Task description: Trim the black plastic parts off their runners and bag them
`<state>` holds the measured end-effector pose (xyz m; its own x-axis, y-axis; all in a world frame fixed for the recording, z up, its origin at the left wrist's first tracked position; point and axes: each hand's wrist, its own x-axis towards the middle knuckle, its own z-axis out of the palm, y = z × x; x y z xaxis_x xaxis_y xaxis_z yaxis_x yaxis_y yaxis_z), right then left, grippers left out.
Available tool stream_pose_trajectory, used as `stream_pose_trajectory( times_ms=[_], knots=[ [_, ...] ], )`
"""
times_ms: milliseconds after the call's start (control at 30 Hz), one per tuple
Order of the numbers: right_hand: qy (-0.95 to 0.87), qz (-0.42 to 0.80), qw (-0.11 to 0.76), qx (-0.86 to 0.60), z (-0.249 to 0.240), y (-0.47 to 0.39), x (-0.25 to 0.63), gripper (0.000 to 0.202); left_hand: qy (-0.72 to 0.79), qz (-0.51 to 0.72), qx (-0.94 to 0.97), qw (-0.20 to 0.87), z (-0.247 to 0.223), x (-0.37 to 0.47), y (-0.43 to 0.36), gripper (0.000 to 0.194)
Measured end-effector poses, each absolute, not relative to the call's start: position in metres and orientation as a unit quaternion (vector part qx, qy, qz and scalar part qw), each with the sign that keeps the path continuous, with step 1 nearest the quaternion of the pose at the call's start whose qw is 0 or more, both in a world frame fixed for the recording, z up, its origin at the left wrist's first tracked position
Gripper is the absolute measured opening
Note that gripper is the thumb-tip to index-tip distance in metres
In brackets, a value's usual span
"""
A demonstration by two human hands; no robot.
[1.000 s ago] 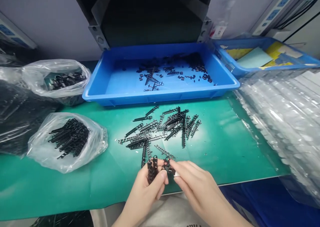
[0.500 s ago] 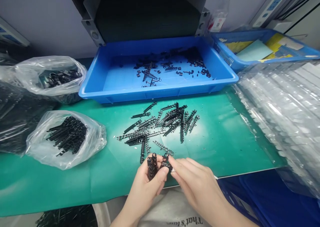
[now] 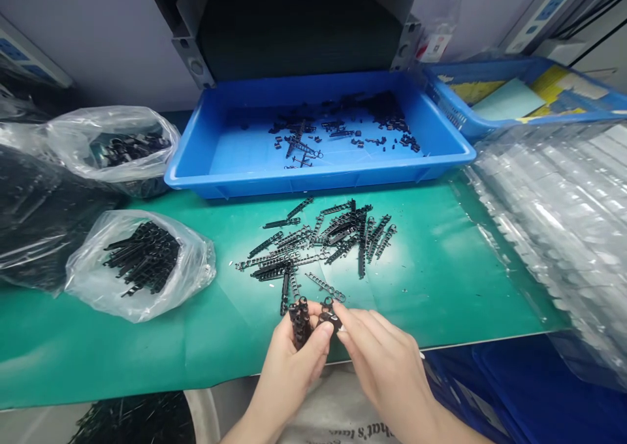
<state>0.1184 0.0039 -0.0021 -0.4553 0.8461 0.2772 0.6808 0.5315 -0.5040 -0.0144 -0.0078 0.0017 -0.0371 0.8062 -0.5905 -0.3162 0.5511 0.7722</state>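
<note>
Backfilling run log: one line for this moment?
left hand: holding black strips | right hand: touching black piece | green surface: loose strips

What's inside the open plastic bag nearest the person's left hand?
The open plastic bag holds a pile of slim black strips; the upper ones show, but whatever lies beneath is covered.

loose strips [image 3: 362, 251] on table [image 3: 441, 290], beyond left hand [image 3: 294, 369] and right hand [image 3: 385, 349]. tray [image 3: 318, 183] behind strips, small parts [image 3: 392, 114] in it. front bag [image 3: 93, 284] left of strips, rear bag [image 3: 98, 175] behind it, pieces [image 3: 144, 254] in both. basket [image 3: 482, 125] right of tray; plastic stack [image 3: 553, 209] before basket.
</note>
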Motion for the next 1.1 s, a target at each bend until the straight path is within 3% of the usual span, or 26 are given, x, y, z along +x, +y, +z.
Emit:
stream_pose_trajectory(
  times_ms=[167,400,667,833,967,1100],
  knots=[
    [-0.813,0.141,0.233,-0.514,-0.004,0.017,0.124,0.033,0.576,0.402,0.236,0.671,-0.009,-0.021,-0.009,0.037],
    [-0.832,0.124,0.08,-0.534,-0.012,0.035,0.119,0.011,0.63,0.457,0.238,0.581,-0.005,-0.037,-0.007,0.034],
    [-0.805,0.342,0.123,-0.469,0.014,0.046,0.147,0.004,0.673,0.408,0.478,0.389,0.008,-0.056,0.006,0.013],
    [-0.792,0.408,0.135,-0.433,0.027,0.048,0.15,0.015,0.567,0.293,0.577,0.509,0.008,-0.048,0.011,0.009],
    [-0.767,0.435,0.141,-0.45,0.023,0.049,0.143,0.023,0.539,0.254,0.445,0.668,0.005,-0.035,0.009,0.017],
    [-0.735,0.445,0.18,-0.479,0.016,0.046,0.138,0.016,0.529,0.288,0.316,0.733,0.003,-0.029,0.007,0.019]
  ],
)
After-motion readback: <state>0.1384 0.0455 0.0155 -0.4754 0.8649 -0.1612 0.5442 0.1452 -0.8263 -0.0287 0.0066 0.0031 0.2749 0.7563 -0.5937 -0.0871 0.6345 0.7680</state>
